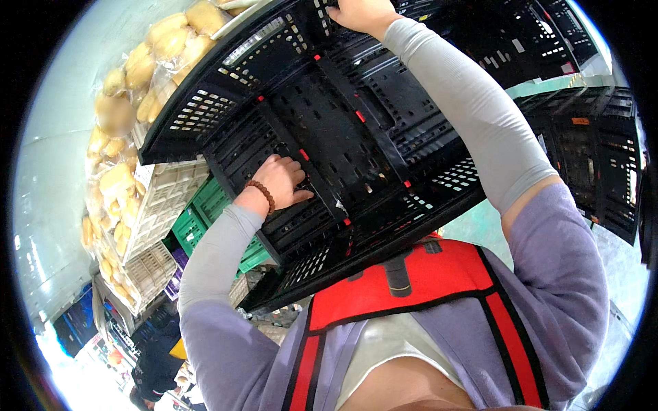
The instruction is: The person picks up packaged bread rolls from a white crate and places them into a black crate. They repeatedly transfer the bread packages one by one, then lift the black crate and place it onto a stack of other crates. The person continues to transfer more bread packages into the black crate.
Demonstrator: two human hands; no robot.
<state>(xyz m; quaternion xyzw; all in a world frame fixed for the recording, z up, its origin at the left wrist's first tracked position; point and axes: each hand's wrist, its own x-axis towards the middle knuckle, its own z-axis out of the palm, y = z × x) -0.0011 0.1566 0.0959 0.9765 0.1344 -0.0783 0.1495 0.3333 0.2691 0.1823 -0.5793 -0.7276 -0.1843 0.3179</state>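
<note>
A large black folding plastic crate (318, 128) with slotted walls and small red clips fills the view in front of my chest. Its long side walls stand up while the end panels lie folded in or tilted. Inside it at the left is my left hand (277, 180), wearing a brown bead bracelet, its fingers curled against the left end panel and the thumb apart; whether they grip an edge is hidden. At the top of the picture my right hand (362, 14) touches the far part of the crate, its fingers partly cut off by the frame.
Stacked black crates (591, 154) stand at the right. On the left, pale crates (169, 205) hold bagged yellowish food (169, 41), with green crates (198, 221) beside them. A person in dark clothes (154, 359) is at the lower left.
</note>
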